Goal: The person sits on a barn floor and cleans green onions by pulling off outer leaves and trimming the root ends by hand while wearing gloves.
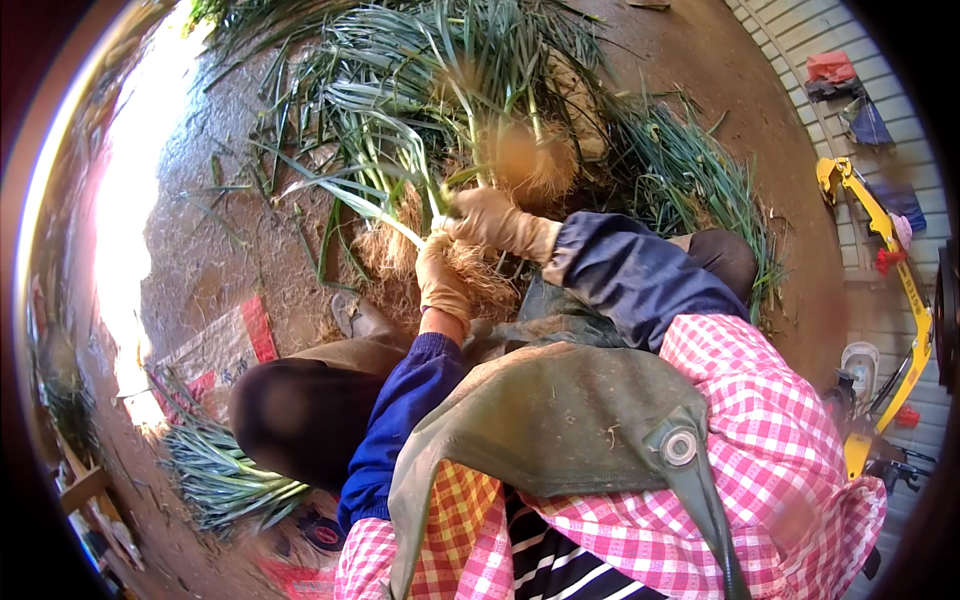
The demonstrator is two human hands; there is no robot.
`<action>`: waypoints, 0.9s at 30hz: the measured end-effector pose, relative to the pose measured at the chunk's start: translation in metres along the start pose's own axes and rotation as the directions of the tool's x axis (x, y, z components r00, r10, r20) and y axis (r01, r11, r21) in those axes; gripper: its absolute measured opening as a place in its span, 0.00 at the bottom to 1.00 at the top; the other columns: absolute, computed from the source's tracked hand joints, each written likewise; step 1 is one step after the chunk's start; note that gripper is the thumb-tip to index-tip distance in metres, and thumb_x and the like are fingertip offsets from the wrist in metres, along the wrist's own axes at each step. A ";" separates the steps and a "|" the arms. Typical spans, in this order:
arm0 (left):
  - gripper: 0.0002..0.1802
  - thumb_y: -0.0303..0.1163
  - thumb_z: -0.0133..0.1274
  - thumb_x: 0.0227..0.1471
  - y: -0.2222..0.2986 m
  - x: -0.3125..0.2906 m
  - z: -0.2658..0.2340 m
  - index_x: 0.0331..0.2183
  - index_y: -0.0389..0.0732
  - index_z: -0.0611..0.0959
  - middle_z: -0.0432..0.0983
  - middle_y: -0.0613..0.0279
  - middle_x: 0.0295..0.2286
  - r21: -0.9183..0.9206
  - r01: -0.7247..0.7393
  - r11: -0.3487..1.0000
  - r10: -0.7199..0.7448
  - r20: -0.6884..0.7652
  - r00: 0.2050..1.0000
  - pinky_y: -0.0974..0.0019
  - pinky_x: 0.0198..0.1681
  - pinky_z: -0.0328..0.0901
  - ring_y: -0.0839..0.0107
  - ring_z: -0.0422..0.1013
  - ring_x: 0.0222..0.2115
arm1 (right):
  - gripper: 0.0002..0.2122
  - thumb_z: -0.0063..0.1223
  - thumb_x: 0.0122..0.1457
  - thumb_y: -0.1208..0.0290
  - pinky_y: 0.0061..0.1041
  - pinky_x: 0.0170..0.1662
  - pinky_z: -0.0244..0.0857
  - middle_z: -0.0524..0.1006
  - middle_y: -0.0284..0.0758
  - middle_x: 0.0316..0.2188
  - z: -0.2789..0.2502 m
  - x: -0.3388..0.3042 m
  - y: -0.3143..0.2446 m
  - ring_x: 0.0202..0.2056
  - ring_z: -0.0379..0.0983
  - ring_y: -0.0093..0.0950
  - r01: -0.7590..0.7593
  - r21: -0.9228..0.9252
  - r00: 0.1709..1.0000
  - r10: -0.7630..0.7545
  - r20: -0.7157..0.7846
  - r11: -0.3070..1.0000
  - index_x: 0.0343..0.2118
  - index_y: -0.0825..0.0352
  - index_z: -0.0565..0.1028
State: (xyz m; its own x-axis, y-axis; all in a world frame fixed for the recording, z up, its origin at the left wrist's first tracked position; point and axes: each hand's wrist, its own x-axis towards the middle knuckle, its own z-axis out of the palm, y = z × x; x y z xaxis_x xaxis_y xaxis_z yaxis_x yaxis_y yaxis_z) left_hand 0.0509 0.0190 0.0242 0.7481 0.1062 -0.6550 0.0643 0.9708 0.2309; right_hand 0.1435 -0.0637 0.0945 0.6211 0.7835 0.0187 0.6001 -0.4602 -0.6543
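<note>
My left hand [443, 278], in a tan glove, is closed around the lower white part of a green onion [368, 208]. Its green leaves stretch away to the upper left. Right beside it, my gloved right hand [500, 222] has its fingers pinched together at the stem, just above the left hand. Straggly pale roots [485, 272] hang below and beside my hands. Beyond them lies a large heap of green onions [420, 90], leaves fanned out and root ends toward me. My right fingertips partly hide what they grip.
More green onions [690, 165] lie to the right, by my knee. A trimmed-looking bundle [225, 470] rests at the lower left near a red and white sack [225, 345]. The wet brown floor [240, 270] carries scattered leaves. A yellow metal arm [890, 235] stands by the far-right wall.
</note>
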 end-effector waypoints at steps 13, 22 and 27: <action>0.16 0.37 0.56 0.47 0.009 -0.031 0.033 0.38 0.43 0.76 0.69 0.62 0.19 0.047 -0.012 0.999 0.011 0.029 1.000 0.68 0.15 0.67 0.69 0.66 0.12 | 0.18 0.51 0.57 0.63 0.18 0.14 0.61 0.70 0.29 0.23 -0.143 -0.113 0.002 0.15 0.62 0.15 -0.160 0.868 0.978 0.197 0.074 0.471 0.46 0.69 0.65; 0.19 0.39 0.49 0.55 0.009 -0.037 0.044 0.44 0.36 0.76 0.76 0.64 0.29 -0.150 0.180 0.972 -0.090 0.471 0.877 0.72 0.23 0.70 0.73 0.73 0.24 | 0.29 0.52 0.50 0.55 0.30 0.54 0.57 0.68 0.46 0.49 -0.318 -0.216 0.080 0.52 0.64 0.36 -0.652 -0.678 0.604 0.773 -0.196 0.338 0.54 0.64 0.64; 0.19 0.42 0.48 0.55 0.009 -0.048 0.060 0.42 0.37 0.75 0.76 0.61 0.30 -0.178 0.236 0.955 -0.114 0.516 0.849 0.71 0.23 0.71 0.70 0.74 0.25 | 0.31 0.50 0.56 0.56 0.34 0.61 0.48 0.56 0.43 0.58 -0.147 -0.068 0.045 0.60 0.51 0.35 -0.213 0.300 0.972 0.170 0.162 0.930 0.59 0.63 0.54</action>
State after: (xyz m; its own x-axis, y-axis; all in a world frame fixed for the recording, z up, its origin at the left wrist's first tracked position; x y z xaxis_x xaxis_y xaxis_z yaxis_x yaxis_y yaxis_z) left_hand 0.0552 0.0095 0.1005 0.9686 -0.1309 -0.2115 0.1203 0.9908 -0.0623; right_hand 0.2022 -0.1987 0.1749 0.6239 0.7511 -0.2157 0.2749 -0.4694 -0.8391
